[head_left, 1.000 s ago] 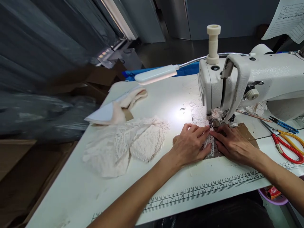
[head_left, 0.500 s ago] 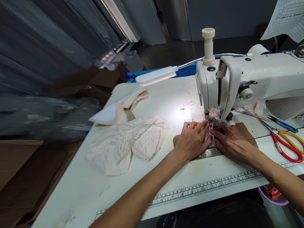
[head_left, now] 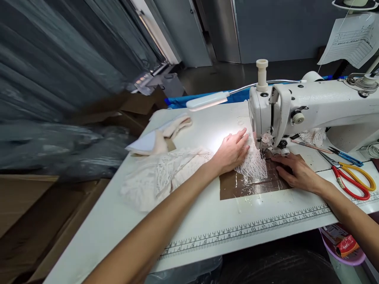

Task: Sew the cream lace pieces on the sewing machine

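Note:
White lace fabric (head_left: 252, 165) lies flat under and left of the presser foot of a white sewing machine (head_left: 314, 100). My left hand (head_left: 232, 152) rests on the lace's left side, palm down with fingers stretched out. To the right of the needle area, my right hand (head_left: 300, 173) is low over the shiny brown sheet (head_left: 237, 187), its index finger pointing at the presser foot and its thumb apart. No fabric shows between the fingers of the right hand. A small pinkish fabric flower (head_left: 267, 138) sits on the machine head just above the needle.
A cream lace garment (head_left: 160, 177) is heaped on the left, with folded cloth pieces (head_left: 156, 140) behind it. Red-and-yellow-handled scissors (head_left: 351, 179) and blue thread snips (head_left: 346, 156) lie right. A lamp (head_left: 207, 101) overhangs the table; a printed ruler (head_left: 248, 228) runs along its front edge.
My left hand has moved left and away from the needle, fingers now spread out flat. My right hand has shifted slightly right, uncovering the lace and brown sheet. The head view has tilted up a little.

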`<action>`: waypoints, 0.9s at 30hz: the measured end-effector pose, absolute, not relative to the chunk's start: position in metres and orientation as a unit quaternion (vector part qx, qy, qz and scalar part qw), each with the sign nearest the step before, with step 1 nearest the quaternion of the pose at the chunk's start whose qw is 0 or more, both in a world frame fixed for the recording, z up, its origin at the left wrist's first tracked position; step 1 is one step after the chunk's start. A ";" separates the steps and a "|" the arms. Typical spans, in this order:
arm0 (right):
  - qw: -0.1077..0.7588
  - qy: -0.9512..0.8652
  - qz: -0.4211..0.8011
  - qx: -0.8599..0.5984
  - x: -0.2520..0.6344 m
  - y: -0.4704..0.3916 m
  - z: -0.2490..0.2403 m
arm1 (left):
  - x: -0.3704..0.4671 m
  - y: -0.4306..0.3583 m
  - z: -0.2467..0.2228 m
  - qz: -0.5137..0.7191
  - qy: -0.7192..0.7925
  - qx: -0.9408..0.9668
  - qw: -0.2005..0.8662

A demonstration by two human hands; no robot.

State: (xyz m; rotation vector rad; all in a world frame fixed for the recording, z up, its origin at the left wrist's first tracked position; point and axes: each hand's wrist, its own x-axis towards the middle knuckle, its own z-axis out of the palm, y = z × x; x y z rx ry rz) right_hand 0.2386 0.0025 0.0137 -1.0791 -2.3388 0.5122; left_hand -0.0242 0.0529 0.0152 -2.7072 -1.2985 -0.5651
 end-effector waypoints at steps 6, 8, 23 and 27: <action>0.244 -0.870 0.195 -0.381 0.239 0.005 0.020 | -0.012 0.008 0.018 -0.220 -0.307 -0.924 -0.055; 0.241 -0.873 0.197 -0.375 0.240 0.006 0.022 | -0.010 0.001 0.016 -0.225 -0.292 -0.926 -0.087; 0.176 -0.872 0.250 -0.382 0.208 0.003 0.030 | -0.001 -0.004 0.016 -0.324 -0.296 -0.898 0.026; 0.180 -0.870 0.229 -0.397 0.215 -0.001 0.024 | -0.002 -0.001 0.018 -0.386 -0.294 -0.874 0.020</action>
